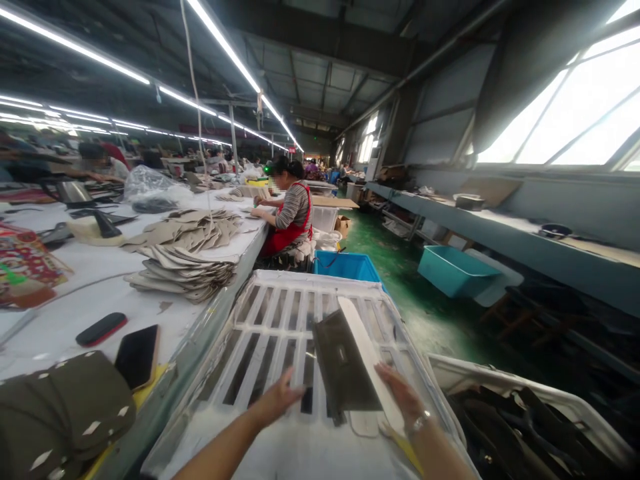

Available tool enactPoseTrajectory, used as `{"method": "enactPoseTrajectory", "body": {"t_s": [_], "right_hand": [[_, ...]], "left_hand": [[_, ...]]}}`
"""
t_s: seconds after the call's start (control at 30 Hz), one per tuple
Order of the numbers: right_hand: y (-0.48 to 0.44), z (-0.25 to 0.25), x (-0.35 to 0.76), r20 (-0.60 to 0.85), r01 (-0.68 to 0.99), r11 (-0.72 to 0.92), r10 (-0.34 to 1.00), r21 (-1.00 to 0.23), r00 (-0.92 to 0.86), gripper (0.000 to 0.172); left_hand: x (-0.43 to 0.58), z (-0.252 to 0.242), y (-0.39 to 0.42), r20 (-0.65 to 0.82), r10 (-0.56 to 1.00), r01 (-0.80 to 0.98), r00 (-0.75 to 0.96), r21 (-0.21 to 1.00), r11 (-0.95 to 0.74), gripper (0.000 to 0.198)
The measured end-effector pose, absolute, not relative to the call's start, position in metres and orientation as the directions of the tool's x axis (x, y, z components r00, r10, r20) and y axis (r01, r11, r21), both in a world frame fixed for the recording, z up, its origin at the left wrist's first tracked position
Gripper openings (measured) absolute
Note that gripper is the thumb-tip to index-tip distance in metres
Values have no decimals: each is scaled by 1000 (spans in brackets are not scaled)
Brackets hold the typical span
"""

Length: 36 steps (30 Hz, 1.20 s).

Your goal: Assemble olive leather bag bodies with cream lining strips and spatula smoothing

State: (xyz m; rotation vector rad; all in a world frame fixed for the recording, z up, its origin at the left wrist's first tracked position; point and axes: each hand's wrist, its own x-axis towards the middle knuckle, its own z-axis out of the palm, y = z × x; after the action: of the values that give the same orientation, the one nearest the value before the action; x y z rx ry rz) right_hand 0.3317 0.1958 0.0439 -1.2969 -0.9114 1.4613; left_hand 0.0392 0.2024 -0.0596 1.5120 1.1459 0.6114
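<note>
**Dark olive panel lay between both hands, right hand nearer**

The white worktable ran along the left side. A white slatted surface stood directly before the person, with a white bin of dark pieces just beyond its right side.

The dark olive panel rested on the slats, ahead of the hands and right of centre. Its long axis ran away from the person, the far end leaning left. A white strip lay along its right edge on much the same line, extending past the panel's far end. Contact along the full length of that edge could not be confirmed.

The right hand was at the strip's near half, fingers extended over its outer edge, so that the strip separated most of this hand from the panel. Blur prevented a finding on whether the fingers gripped or merely touched it.

The left hand was held left of the panel's near end, apart from it, fingers loosely spread and pointing towards it; nothing was seen in its grasp.

The smallest feature noted was a pale slot in the panel's face.
</note>
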Motion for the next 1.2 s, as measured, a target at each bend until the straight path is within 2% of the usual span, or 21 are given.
{"method": "enactPoseTrajectory", "body": {"t_s": [0.03,0.07,0.13,0.17,0.2,0.23,0.3,0.37,0.43,0.47,0.53,0.6,0.67,0.73,0.8,0.9,1.03,1.07,1.13,1.2], "right_hand": [[188,52,329,-279,-144,-281,960,-949,-36,32],[180,61,326,-286,-104,-295,954,-950,-94,34],[160,79,318,-302,-13,-312,930,-950,-208,40],[151,88,313,-297,23,-301,921,-953,-253,43],[141,97,310,-275,41,-276,913,-960,-303,47],[132,107,308,-232,38,-235,903,-971,-360,53],[115,124,307,-120,-6,-136,893,-991,-434,72],[95,139,311,-32,34,-18,885,-999,-464,91],[68,151,313,-2,256,144,868,-956,-496,98],[53,156,312,-5,410,234,864,-882,-504,101],[24,158,304,12,660,374,875,-651,-483,105],[1,151,294,77,785,425,895,-450,-440,103],[-13,137,286,153,828,438,899,-349,-411,95],[-17,120,284,189,843,443,896,-305,-402,89],[-17,104,288,182,845,454,890,-283,-418,87],[-15,88,297,203,840,487,871,-240,-447,85],[-18,79,307,306,812,575,795,-99,-525,86],[-20,78,308,323,801,596,769,-53,-551,87],[-22,79,310,349,776,630,720,34,-600,87],[-23,79,309,356,744,658,673,112,-648,85]], "left_hand": [[36,-37,205,-126,940,157,318,984,79,88],[32,-13,205,-11,962,20,272,1000,6,89],[26,35,196,155,921,-103,357,987,-127,88],[24,56,187,147,872,-107,467,988,-110,80],[22,75,177,98,818,-53,567,995,-82,65],[21,91,165,47,800,24,598,997,-77,50],[18,118,139,15,867,197,498,972,-130,36],[17,140,110,65,896,417,439,869,-267,29],[17,159,80,104,899,615,426,695,-372,24],[19,167,65,115,898,684,425,609,-401,24],[22,177,40,137,890,758,434,479,-443,25],[23,180,22,185,879,790,440,385,-477,27],[20,177,11,223,861,800,457,320,-507,31],[13,170,5,198,843,787,500,303,-538,31],[6,159,0,117,823,755,556,345,-558,31],[5,137,-7,-11,814,751,581,394,-530,45],[14,108,-15,-86,821,803,564,291,-521,27],[13,103,-15,-86,821,799,564,308,-517,23],[4,96,-16,-49,842,777,537,418,-471,19],[-14,89,-18,33,910,751,414,552,-362,22]]}}
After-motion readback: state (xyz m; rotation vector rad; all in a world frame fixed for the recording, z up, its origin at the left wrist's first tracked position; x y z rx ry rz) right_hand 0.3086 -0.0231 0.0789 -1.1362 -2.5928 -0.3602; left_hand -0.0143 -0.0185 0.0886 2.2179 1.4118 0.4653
